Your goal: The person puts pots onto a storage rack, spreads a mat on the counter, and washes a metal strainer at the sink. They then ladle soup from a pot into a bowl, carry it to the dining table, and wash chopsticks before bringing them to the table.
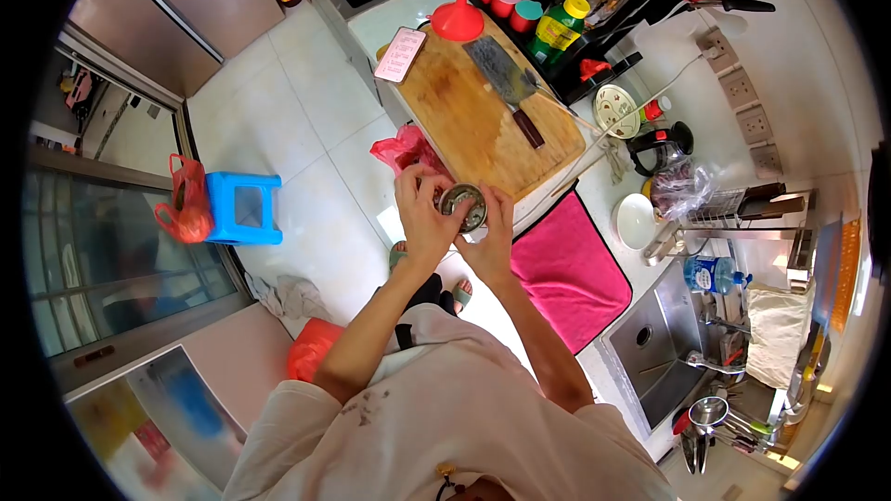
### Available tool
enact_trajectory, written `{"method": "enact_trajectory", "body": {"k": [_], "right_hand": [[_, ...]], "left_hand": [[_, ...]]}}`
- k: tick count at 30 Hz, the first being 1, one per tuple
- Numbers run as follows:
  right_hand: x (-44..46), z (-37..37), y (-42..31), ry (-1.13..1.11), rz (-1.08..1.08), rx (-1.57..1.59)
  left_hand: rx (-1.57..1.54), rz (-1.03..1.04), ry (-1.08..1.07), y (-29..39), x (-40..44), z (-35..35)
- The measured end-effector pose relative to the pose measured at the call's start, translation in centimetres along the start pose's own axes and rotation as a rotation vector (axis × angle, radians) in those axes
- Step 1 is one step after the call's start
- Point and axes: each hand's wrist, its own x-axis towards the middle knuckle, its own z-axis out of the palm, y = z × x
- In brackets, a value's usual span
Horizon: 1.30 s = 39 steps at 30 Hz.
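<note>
A small round container (473,215) with an open top is held between both hands in front of the body, near the counter's edge. My left hand (425,215) has its fingers wrapped on the container's left side, the thumb over its rim. My right hand (492,237) grips the opposite side. Something pale and dark shows inside, too small to name. Just beyond the hands lies a wooden cutting board (450,121) bearing a cleaver (501,70), a red funnel (458,19) and a phone (401,54). A red plastic bag (404,147) is beside my left hand.
A pink cloth (571,269) lies right of the hands, with a sink (650,339) beyond it. Bottles, including a green one (560,30), stand behind the board. A white bowl (636,221) sits near the wall. A blue stool (243,208) stands on the floor at left.
</note>
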Motion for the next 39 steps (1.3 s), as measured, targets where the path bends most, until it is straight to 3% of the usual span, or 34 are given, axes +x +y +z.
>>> {"method": "enact_trajectory", "body": {"k": [8,20,23,29,35,39], "right_hand": [[1.0,0.3,-0.2,-0.036,-0.062,-0.034],[2.8,2.2,-0.7,-0.042,-0.015,-0.093],[3.1,2.8,-0.5,-0.042,-0.012,-0.066],[3.8,2.8,-1.0,-0.034,-0.007,-0.095],[3.9,1.8,-0.7,-0.029,-0.002,-0.106],[3.8,1.0,-0.8,-0.03,0.069,-0.074]], "left_hand": [[0.112,0.19,-0.173,-0.8,2.8,-1.0],[0.108,0.42,-0.196,-4.1,5.3,-2.0],[0.073,0.407,-0.202,-4.8,5.8,-2.0],[-0.1,0.136,-0.263,-5.2,6.5,-2.6],[-0.185,-0.025,-0.154,-6.8,7.4,-2.9],[-0.079,-0.016,-0.116,-9.2,7.8,-2.9]]}}
